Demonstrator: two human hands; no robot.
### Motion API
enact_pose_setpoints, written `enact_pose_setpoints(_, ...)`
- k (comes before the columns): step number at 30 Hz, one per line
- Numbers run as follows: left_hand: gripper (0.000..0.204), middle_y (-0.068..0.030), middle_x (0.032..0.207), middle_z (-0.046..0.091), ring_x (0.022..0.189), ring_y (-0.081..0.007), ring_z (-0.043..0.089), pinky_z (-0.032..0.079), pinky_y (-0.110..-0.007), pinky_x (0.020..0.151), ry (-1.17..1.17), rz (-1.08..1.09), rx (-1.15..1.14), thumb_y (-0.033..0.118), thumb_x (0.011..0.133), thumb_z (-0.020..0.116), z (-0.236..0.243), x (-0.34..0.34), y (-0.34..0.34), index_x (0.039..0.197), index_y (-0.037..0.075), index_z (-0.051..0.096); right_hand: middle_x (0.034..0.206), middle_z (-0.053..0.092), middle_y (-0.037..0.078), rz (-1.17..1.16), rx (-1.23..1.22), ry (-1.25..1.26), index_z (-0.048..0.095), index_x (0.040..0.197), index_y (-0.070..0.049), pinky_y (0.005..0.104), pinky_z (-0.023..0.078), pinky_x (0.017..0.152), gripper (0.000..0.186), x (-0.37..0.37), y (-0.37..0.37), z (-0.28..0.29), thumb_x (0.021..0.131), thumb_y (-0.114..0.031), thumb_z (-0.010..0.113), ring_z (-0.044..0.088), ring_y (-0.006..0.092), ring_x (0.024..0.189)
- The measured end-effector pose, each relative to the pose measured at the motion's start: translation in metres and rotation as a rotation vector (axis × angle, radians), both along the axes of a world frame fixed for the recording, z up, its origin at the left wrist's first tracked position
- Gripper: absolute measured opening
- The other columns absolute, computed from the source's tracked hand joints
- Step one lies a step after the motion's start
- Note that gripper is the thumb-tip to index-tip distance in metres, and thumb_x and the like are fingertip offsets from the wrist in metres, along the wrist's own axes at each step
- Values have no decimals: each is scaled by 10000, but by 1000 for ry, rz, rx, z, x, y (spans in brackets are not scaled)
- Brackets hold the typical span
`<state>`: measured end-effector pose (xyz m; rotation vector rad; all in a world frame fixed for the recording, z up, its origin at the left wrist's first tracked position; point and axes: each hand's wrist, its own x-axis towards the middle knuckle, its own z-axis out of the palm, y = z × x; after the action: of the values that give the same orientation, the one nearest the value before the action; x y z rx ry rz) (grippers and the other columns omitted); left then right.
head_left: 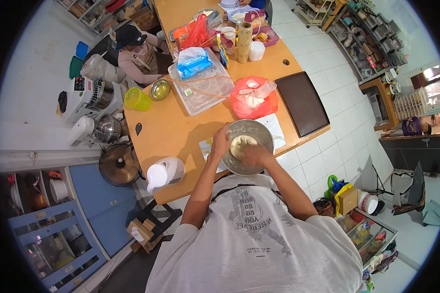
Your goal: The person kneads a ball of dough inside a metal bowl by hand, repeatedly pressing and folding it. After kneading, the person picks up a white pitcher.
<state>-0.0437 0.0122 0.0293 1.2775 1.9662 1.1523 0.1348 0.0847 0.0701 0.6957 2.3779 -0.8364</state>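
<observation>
A round metal mixing bowl [265, 138] sits at the table's near edge, close against my shirt. Inside it lies a lump of pale dough [237, 145], with floury smears on the bowl wall around it. My left hand [221, 141] grips the bowl's left rim, fingers wrapped over the edge. Down in the bowl, my right hand [255, 154] presses into the dough; its fingers are curled and slightly blurred, their tips partly hidden. Printed paper sheets [274, 128] lie under the bowl. Just beyond it rests a red plastic bag [253, 97] with white contents.
On the wooden table [181, 132] stand a white pitcher [165, 174], a dark baking tray [303, 104], a clear lidded container [200, 93], a green cup [138, 99] and a small metal bowl [160, 90]. A person in a dark cap [137, 58] sits at the left side. Mixers [95, 129] stand left.
</observation>
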Motion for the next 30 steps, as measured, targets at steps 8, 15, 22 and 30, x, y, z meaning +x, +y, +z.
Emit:
enact_pose_setpoints(8,349,-321,1080,696,1104,-520,654,536,-510,835,0,-32,-25,-64,959,603,1,-1,5,1292,38,616,1245,716,271,-26,-39,107,646,1377,-41,533,524,1038,538,-2,24,-22,998,-420,592,689,420,1185)
enact_pose_setpoints(15,318,-307,1075,703,1105,-524,652,533,-516,852,-14,-13,-36,-56,970,594,4,1,6,1269,47,624,1603,467,257,116,144,158,536,1516,-82,530,465,1145,603,7,-17,-11,1011,-409,580,556,410,1396)
enact_pose_setpoints(22,329,-300,1068,706,1097,-521,659,534,-508,856,-19,-44,-14,-82,962,580,7,2,8,1257,55,627,1616,482,191,45,-214,-14,537,1543,-119,513,436,1169,647,-3,32,-26,1026,-509,528,532,375,1435)
enact_pose_setpoints(30,328,-296,1073,711,1095,-515,666,536,-512,859,-20,-43,-38,-79,963,590,12,4,8,1259,58,629,1472,617,214,10,51,51,650,1433,-123,541,453,1139,702,18,-27,-18,1069,-651,365,611,402,1332)
